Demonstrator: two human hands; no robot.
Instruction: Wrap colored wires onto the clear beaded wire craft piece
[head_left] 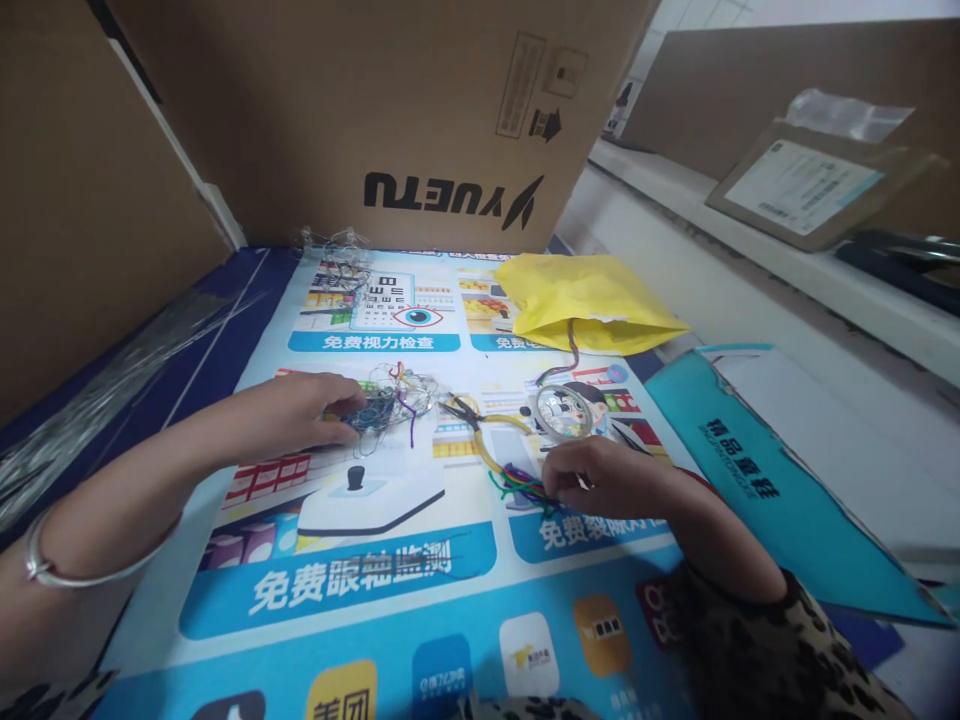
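Observation:
My left hand (311,408) is at the left edge of a tangle of thin clear strands (390,400), its thumb and fingers curled round that edge. A purple cord (408,412) and a bit of red and yellow cord lie on the tangle. My right hand (600,478) has its fingers closed at the end of a bundle of coloured cords (521,485), mostly green, red and blue; the fingertips are partly hidden. Between my hands lie pliers (480,425) with yellow handles and slightly parted jaws. A clear round spool (564,412) sits just beyond my right hand.
A yellow bag (585,295) lies at the back right, a braided cord (574,345) trailing from it. Another strand tangle (337,260) is at the back left. Large cardboard boxes (420,120) wall off the far side. A turquoise box lid (750,470) lies right.

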